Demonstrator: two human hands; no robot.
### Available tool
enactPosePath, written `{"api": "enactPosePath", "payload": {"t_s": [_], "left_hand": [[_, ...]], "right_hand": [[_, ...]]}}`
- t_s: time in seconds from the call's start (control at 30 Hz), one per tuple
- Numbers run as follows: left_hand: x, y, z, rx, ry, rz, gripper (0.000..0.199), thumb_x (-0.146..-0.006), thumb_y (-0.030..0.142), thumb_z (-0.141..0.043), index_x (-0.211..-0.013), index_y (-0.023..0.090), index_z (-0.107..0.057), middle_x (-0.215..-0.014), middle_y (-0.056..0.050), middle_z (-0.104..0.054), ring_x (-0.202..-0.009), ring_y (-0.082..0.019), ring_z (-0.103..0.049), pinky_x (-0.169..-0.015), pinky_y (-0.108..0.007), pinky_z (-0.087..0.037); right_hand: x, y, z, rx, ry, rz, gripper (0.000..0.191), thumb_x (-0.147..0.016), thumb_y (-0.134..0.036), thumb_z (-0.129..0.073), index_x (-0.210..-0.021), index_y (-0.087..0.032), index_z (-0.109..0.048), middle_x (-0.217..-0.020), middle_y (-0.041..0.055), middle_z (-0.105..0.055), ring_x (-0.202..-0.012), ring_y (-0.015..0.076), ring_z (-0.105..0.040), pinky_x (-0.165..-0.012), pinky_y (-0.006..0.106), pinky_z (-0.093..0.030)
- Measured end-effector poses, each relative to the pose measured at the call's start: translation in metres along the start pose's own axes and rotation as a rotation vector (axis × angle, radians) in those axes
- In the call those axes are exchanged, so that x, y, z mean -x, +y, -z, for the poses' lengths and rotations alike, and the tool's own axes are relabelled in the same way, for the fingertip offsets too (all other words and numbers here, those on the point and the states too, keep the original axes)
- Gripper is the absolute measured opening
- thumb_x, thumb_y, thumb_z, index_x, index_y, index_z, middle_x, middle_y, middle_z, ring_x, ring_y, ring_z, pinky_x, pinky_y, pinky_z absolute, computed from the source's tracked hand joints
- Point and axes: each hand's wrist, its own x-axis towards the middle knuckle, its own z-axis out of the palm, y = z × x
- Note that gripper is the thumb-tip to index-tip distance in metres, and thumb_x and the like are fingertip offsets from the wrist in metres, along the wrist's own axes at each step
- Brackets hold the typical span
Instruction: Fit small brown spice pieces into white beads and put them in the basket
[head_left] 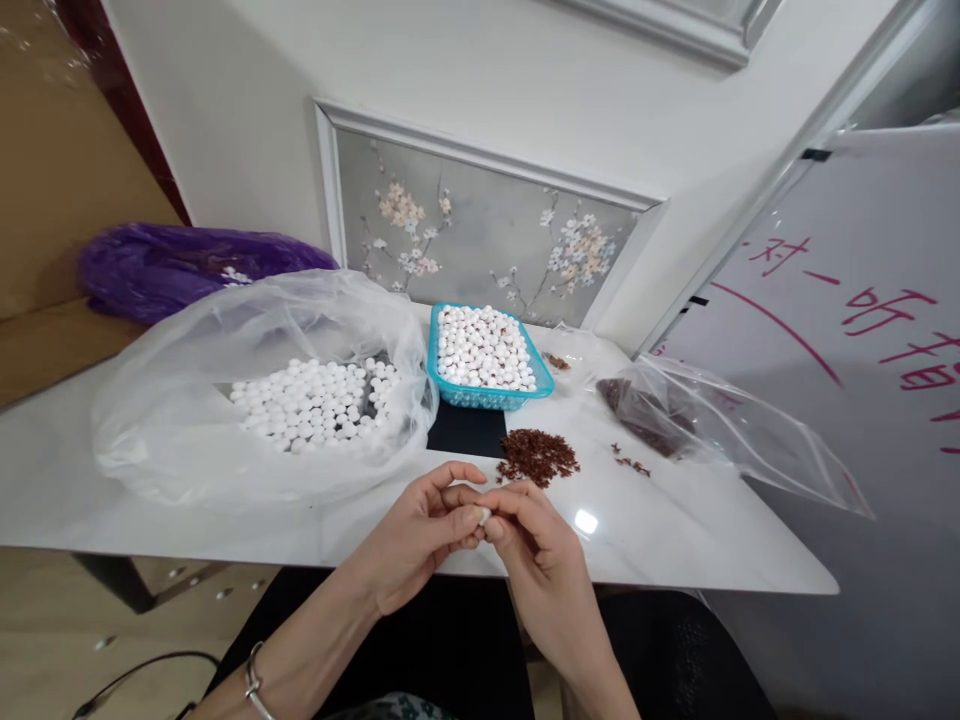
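Over the table's front edge, my left hand pinches a small white ball between thumb and fingers. My right hand meets it there, its thumb and fingertips closed at the same ball; whether they hold a small brown piece too is hidden. Just beyond the hands lies a pile of small reddish-brown pieces. Behind that, a blue basket is full of white balls with brownish spots. To the left, a clear plastic bag lies open with many plain white balls inside.
A zip bag of brown pieces lies at the right, with a few loose pieces beside it. Purple plastic rests at the back left. A whiteboard stands at the right, and a wall panel rises behind the white table.
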Motion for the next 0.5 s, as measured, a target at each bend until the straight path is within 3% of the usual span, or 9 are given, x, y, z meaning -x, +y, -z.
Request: {"api": "enactPosePath", "payload": {"t_s": [0.3, 0.5], "left_hand": [[-0.003, -0.002, 0.001, 0.006, 0.055, -0.019, 0.021, -0.068, 0.019, -0.075, -0.085, 0.016, -0.065, -0.065, 0.002, -0.061, -0.054, -0.005, -0.052, -0.058, -0.016, -0.043], [-0.004, -0.002, 0.002, 0.031, 0.088, -0.017, 0.018, -0.066, 0.018, -0.076, -0.081, 0.014, -0.067, -0.059, 0.003, -0.059, -0.051, -0.005, -0.052, -0.055, -0.015, -0.043]], "right_hand": [[0.000, 0.011, -0.016, 0.042, 0.096, 0.038, 0.013, -0.092, -0.020, -0.042, -0.085, -0.020, -0.053, -0.081, 0.0008, -0.050, -0.075, 0.0144, -0.052, -0.070, 0.029, -0.044], [0.001, 0.016, -0.025, 0.023, 0.189, 0.074, 0.012, -0.093, -0.021, -0.041, -0.087, -0.021, -0.051, -0.080, 0.0001, -0.049, -0.075, 0.0144, -0.051, -0.075, 0.031, -0.043]]}}
